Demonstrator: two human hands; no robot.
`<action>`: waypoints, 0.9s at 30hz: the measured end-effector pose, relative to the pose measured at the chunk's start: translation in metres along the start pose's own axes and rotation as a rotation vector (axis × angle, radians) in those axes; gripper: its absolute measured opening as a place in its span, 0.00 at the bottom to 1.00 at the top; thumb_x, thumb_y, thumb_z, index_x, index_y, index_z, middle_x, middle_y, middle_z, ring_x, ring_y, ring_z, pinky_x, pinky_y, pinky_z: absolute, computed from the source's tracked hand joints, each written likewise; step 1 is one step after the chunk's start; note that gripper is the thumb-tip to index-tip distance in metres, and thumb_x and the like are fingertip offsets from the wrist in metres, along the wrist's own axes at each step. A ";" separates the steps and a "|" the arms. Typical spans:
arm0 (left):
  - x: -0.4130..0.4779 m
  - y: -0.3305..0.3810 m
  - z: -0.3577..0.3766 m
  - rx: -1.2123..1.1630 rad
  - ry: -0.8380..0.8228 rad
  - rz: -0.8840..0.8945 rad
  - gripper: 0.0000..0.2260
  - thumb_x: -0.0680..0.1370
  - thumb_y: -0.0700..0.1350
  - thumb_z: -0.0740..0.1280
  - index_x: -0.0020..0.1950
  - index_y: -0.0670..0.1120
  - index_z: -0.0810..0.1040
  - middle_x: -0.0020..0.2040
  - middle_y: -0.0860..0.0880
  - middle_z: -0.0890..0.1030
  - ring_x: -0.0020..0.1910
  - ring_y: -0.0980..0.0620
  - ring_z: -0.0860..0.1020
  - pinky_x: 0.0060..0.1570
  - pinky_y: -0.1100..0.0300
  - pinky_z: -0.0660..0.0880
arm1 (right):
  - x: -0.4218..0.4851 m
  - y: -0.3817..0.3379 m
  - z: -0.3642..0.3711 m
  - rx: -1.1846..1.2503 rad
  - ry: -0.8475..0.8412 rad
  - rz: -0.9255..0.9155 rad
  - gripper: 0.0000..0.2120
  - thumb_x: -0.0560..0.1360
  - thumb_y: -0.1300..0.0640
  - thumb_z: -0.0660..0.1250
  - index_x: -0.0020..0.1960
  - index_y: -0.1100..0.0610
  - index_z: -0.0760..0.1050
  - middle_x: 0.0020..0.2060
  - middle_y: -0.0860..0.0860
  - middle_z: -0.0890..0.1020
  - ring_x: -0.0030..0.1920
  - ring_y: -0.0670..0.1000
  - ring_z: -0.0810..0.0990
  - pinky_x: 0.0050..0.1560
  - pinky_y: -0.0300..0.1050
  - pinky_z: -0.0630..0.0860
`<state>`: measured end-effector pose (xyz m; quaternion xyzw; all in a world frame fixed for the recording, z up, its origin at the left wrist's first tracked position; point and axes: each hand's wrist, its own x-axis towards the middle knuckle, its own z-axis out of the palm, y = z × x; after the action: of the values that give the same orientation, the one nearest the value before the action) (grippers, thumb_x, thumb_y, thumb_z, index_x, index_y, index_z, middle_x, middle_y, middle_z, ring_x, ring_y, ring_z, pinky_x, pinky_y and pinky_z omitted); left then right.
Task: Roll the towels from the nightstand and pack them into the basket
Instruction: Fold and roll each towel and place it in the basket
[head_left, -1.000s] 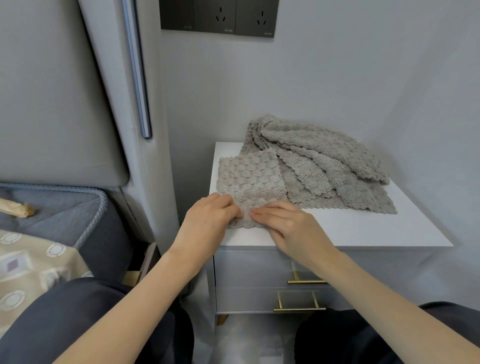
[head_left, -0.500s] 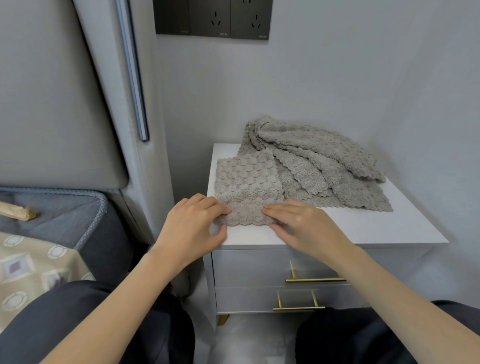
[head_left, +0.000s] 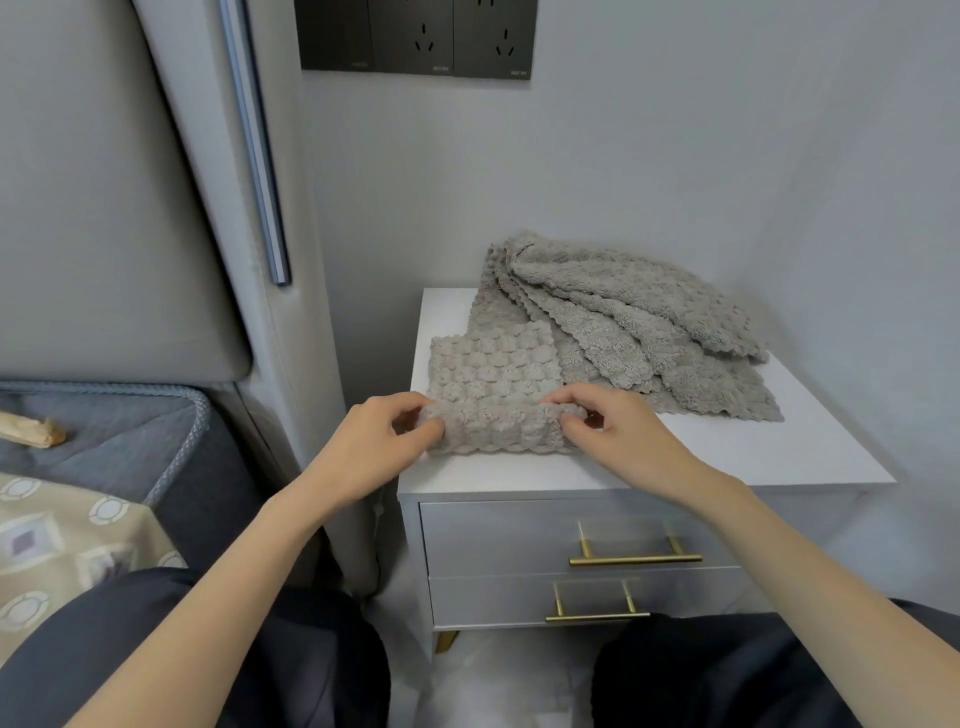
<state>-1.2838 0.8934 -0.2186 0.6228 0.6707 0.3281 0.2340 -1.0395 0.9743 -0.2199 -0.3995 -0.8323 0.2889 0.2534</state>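
The left grip is pinching the near left corner of a small grey bobbled microfibre towel, with its thumb under and its fingers curled over the turned-up edge, while the right grip is pinching the near right corner of that edge in the same way. Between the two grips the towel's near edge is curling up into a low roll, and beyond them the rest of it is lying flat on the white rectangular worktop of the nightstand, close to its front left corner. Beyond the right grip and out to its right, a loose heap of matching grey towels is sprawling across the back of the worktop, touching the far right side of the gripped towel. Below both grips, two pale grey drawer fronts with brass bar handles are facing the person. Left of the left grip a grey padded headboard is rising above a grey mattress edge, and high above the grips a black socket panel is sitting on the wall
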 end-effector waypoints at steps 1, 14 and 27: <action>0.001 0.000 0.000 -0.015 -0.002 -0.034 0.08 0.76 0.46 0.64 0.43 0.44 0.79 0.36 0.43 0.78 0.33 0.50 0.70 0.38 0.57 0.68 | 0.000 0.000 0.000 0.039 -0.017 0.011 0.09 0.79 0.58 0.63 0.55 0.47 0.77 0.34 0.53 0.79 0.32 0.48 0.72 0.35 0.38 0.66; 0.006 -0.001 0.010 0.133 0.224 -0.157 0.08 0.68 0.54 0.69 0.39 0.52 0.74 0.36 0.56 0.76 0.39 0.56 0.75 0.37 0.59 0.71 | 0.009 -0.001 0.012 -0.048 0.129 0.087 0.03 0.75 0.58 0.67 0.46 0.52 0.74 0.33 0.47 0.76 0.31 0.40 0.72 0.35 0.30 0.67; -0.001 0.007 0.026 0.338 0.265 0.509 0.14 0.69 0.28 0.67 0.47 0.44 0.81 0.45 0.51 0.80 0.46 0.49 0.77 0.39 0.52 0.78 | 0.000 -0.016 0.036 -0.688 0.239 -0.565 0.12 0.73 0.65 0.68 0.55 0.55 0.81 0.44 0.52 0.80 0.43 0.55 0.78 0.38 0.50 0.75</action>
<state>-1.2606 0.8967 -0.2311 0.7523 0.5629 0.3383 -0.0515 -1.0715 0.9555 -0.2345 -0.2483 -0.9210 -0.1329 0.2692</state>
